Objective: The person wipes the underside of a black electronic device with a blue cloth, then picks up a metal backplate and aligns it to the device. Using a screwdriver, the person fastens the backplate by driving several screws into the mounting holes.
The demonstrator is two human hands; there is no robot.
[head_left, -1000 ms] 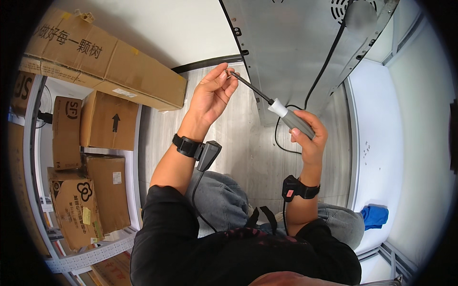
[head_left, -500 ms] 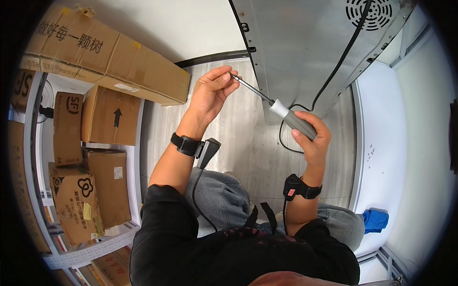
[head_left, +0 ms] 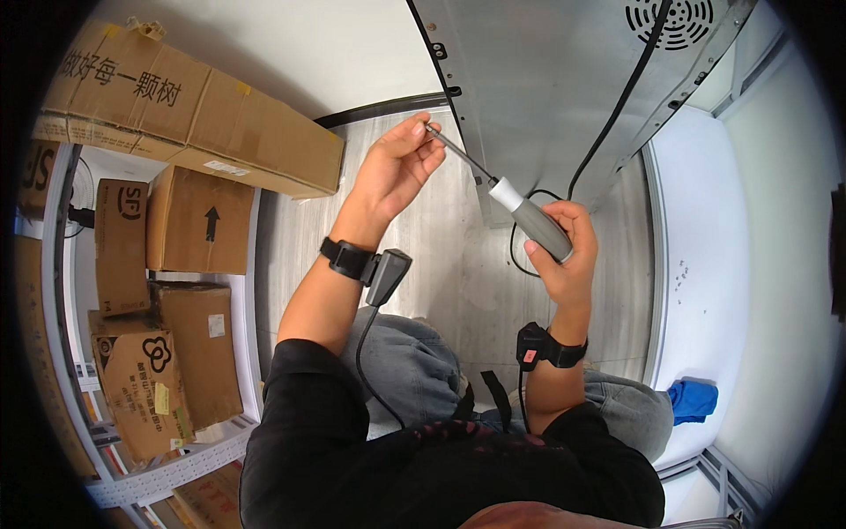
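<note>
A screwdriver [head_left: 538, 224] with a grey and white handle points up and to the left. My right hand [head_left: 571, 251] is wrapped round the handle. At the far end of its metal shaft, my left hand [head_left: 401, 163] has thumb and forefinger pinched together by the tip, with the other fingers loosely curled. Whatever sits in that pinch is too small to make out. Beyond both hands stands a grey metal cabinet panel [head_left: 546, 106], its edge pierced by several holes. The shaft is close to the panel's left edge in the picture.
A black cable [head_left: 617, 110] runs down the panel and loops near the screwdriver. Cardboard boxes [head_left: 198, 220] fill a metal shelf [head_left: 251, 317] on my left, with a long carton [head_left: 256, 132] on top. A blue cloth [head_left: 692, 402] lies on the white surface [head_left: 696, 220] at right.
The screwdriver and my right hand have shifted slightly left. My left fingers have moved slightly up at the tip. The view has tilted a little, so the panel appears further left.
</note>
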